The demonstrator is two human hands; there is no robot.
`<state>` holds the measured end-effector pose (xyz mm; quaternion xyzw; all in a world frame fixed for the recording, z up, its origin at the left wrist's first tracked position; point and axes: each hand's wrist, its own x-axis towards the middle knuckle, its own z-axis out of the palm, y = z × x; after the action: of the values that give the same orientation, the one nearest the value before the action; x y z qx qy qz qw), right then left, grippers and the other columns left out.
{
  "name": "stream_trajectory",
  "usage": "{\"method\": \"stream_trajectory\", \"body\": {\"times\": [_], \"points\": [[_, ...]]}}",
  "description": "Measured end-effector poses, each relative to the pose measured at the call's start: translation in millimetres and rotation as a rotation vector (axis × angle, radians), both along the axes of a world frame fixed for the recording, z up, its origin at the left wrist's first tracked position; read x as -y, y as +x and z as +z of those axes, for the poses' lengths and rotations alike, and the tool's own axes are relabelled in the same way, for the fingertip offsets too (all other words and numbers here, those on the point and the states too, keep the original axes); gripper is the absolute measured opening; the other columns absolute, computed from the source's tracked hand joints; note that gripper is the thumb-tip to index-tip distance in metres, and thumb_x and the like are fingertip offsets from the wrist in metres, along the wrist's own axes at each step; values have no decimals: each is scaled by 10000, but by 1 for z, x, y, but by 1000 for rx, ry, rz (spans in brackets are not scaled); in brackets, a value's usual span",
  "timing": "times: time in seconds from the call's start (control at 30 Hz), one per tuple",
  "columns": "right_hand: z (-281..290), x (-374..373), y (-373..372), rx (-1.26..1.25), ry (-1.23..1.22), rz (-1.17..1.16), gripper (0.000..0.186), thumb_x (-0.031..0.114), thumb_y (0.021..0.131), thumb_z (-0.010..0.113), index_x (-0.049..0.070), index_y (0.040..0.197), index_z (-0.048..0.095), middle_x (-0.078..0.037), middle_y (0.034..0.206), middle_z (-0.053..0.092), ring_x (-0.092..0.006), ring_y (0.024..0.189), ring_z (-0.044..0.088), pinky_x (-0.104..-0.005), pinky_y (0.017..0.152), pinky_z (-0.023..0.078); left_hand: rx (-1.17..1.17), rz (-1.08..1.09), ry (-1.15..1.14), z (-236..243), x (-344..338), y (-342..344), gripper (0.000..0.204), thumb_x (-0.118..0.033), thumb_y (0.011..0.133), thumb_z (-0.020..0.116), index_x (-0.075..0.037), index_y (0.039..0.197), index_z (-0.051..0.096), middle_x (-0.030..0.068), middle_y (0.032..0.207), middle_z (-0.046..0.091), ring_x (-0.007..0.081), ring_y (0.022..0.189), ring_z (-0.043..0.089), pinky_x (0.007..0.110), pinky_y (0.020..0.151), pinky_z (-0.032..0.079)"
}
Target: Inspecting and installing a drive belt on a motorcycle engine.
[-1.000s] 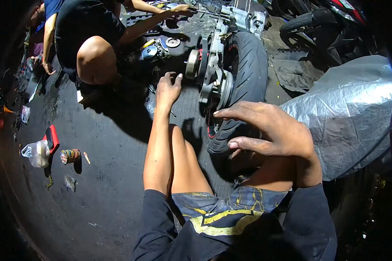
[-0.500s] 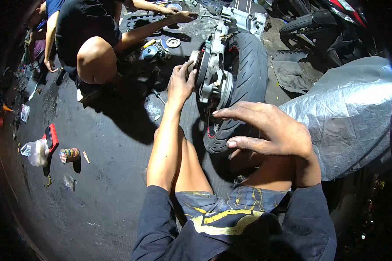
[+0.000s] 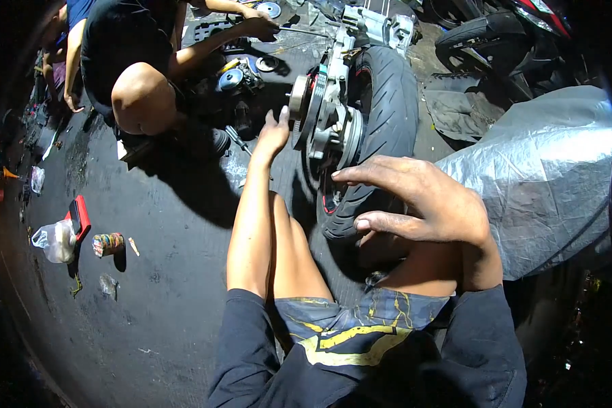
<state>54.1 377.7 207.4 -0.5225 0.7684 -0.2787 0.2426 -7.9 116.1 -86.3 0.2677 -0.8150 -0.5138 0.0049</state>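
A wheel with a black tire (image 3: 387, 112) stands before me, attached to a motor-scooter drive unit (image 3: 330, 126). On its left side sits a round metal clutch drum (image 3: 298, 98), with a belt (image 3: 316, 88) beside it. My left hand (image 3: 273, 136) is just below and left of the drum, fingers extended and apart, holding nothing; whether the fingertips touch the drum is unclear. Over the tire's near part hangs my right hand (image 3: 425, 200), its thumb and forefinger spread with nothing between them. Its other fingers are mostly hidden.
A co-worker's hand (image 3: 260, 27) holds a long rod (image 3: 304, 31) at the drive unit's far end. Tools (image 3: 238, 139) and loose parts (image 3: 232, 79) lie at left. A silver cover (image 3: 544, 183) is at right. A can (image 3: 107, 244) and plastic bag (image 3: 56, 241) stand far left.
My left hand has drawn back from the drum, down and left, and more of the drum shows. My right hand keeps its place. The co-worker's hand has shifted slightly left.
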Motion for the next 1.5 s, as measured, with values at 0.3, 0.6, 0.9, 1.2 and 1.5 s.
{"method": "stream_trajectory", "body": {"times": [0.3, 0.6, 0.9, 1.2, 1.5], "points": [[2, -1, 2, -7, 38, 7, 584, 273, 898, 743, 44, 1404, 563, -204, 1183, 669, -382, 1071, 670, -443, 910, 536, 407, -635, 152, 15, 1, 17, 840, -790, 925, 486, -103, 1389, 624, 122, 1205, 676, 227, 977, 626, 361, 870, 522], [-1, -3, 2, -78, -61, 29, 582, 365, 931, 716, 12, 1368, 566, -208, 1112, 666, -381, 1026, 672, -457, 871, 548, -288, -386, 253, 6, 0, 13, 464, -454, 1020, 612, -6, 998, 732, 63, 868, 719, 115, 835, 613, 309, 801, 505], [-1, 1, 3, -49, -31, 31, 580, 342, 916, 732, 25, 1374, 567, -199, 1086, 663, -386, 1008, 667, -460, 860, 541, -595, -114, -261, 40, -37, 13, 316, -116, 859, 748, -127, 1173, 713, 125, 1074, 714, 297, 976, 711, 390, 838, 555], [8, -2, -2, 0, 7, 34, 587, 235, 898, 739, 25, 1410, 544, -207, 1181, 668, -385, 1086, 660, -451, 933, 520, -418, -359, -1001, 68, -18, -59, 354, -252, 862, 705, -350, 1198, 760, 134, 1488, 551, 322, 1391, 482, 480, 1115, 391], [6, -9, -4, 21, 22, -4, 609, 263, 893, 763, 21, 1407, 544, -205, 1172, 673, -383, 1085, 661, -446, 941, 522, -393, -447, -838, 55, -8, -83, 309, -351, 950, 581, -237, 1197, 727, 11, 1465, 594, 334, 1442, 448, 541, 1178, 328]]}}
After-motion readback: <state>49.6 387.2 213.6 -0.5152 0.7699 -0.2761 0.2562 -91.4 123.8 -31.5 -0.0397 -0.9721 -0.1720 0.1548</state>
